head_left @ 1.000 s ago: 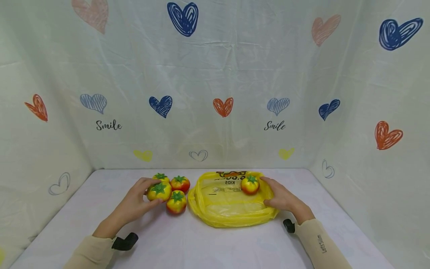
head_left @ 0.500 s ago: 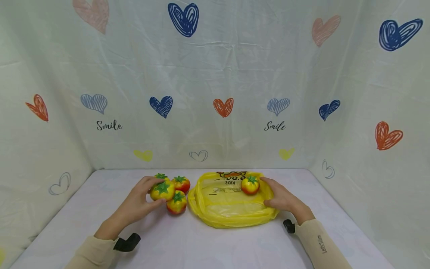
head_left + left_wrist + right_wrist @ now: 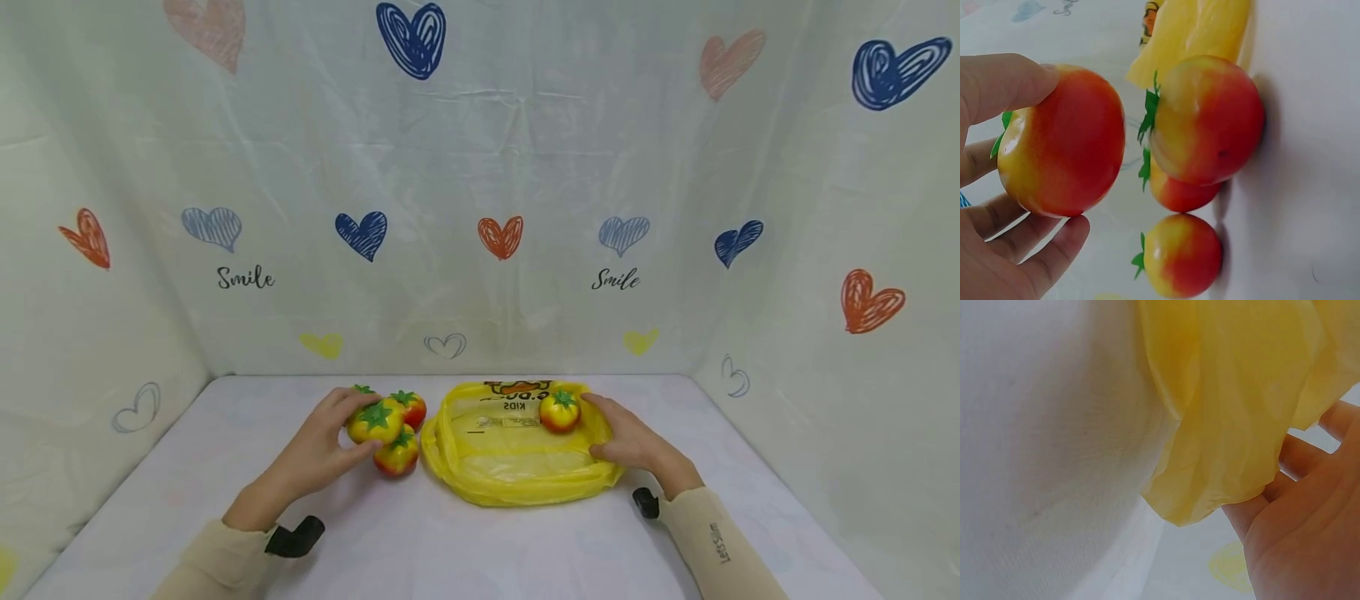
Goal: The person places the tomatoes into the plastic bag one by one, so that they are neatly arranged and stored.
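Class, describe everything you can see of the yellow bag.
The yellow bag is thin, crinkled, glossy plastic lying open on the white table, its edges rolled into a rim. Dark print near its far edge includes "KIDS". One tomato sits inside. The right hand holds its right edge, fingers gripping the film.

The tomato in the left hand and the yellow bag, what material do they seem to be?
Tomato: probably foam or soft plastic, a toy; smooth matt skin, painted red-to-yellow fade, stiff green leaf. Yellow bag: thin plastic film, glossy and half see-through, with soft crumpled folds.
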The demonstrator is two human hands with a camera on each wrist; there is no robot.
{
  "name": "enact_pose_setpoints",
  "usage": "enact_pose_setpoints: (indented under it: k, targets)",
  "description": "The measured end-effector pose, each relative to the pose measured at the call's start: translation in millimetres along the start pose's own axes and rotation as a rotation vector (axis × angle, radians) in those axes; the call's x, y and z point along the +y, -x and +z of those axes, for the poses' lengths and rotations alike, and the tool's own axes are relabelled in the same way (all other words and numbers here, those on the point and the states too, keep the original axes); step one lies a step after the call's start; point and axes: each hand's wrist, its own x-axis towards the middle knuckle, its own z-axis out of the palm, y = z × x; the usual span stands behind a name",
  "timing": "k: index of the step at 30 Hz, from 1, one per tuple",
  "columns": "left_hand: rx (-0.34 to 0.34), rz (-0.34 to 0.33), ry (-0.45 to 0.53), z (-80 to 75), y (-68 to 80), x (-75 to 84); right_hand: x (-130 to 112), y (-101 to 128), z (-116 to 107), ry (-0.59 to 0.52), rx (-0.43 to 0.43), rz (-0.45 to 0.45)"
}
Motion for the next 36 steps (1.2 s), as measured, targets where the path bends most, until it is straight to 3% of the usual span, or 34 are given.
enact_pose_setpoints:
  k: [6, 20, 36]
  targets:
    - [0.008, 0.020, 0.028, 8.0, -7.9, 6.4, -2, 1, -1, -0.007, -0.001, 0.008]
    - [-0.078, 0.010, 0.129, 32.3, -26.5, 25.3, 2, 0, -1, -0.005, 0.011, -0.012]
    - [-0.174, -0.019, 0.152, 60.8, -47.4, 41.7, 3, -1, -1, -0.006, 0.011, -0.014]
